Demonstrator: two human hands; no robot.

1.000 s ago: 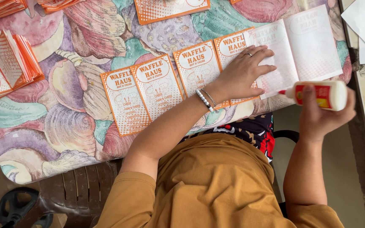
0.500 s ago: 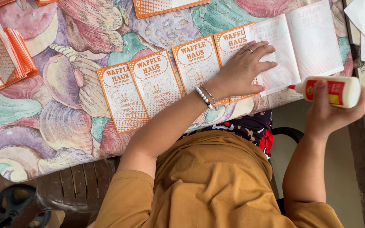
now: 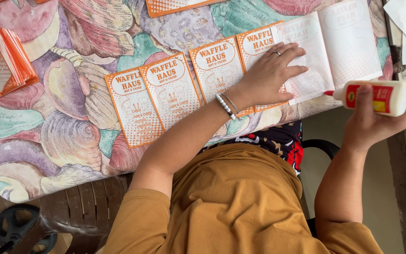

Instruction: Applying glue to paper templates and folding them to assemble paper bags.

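Gluing step in hand — the white sheet [image 3: 332,47] is pinned flat on the bench [image 3: 71,94].
The left hand [image 3: 271,70] lies open, palm down, on the sheet's left half; the right hand [image 3: 372,124] is closed round a glue bottle [image 3: 374,96], its red tip held at the sheet's lower edge — likely a line of glue is called for next.

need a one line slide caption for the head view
Left hand flat on a blank white sheet, right hand holding a glue bottle beside a row of orange cards.
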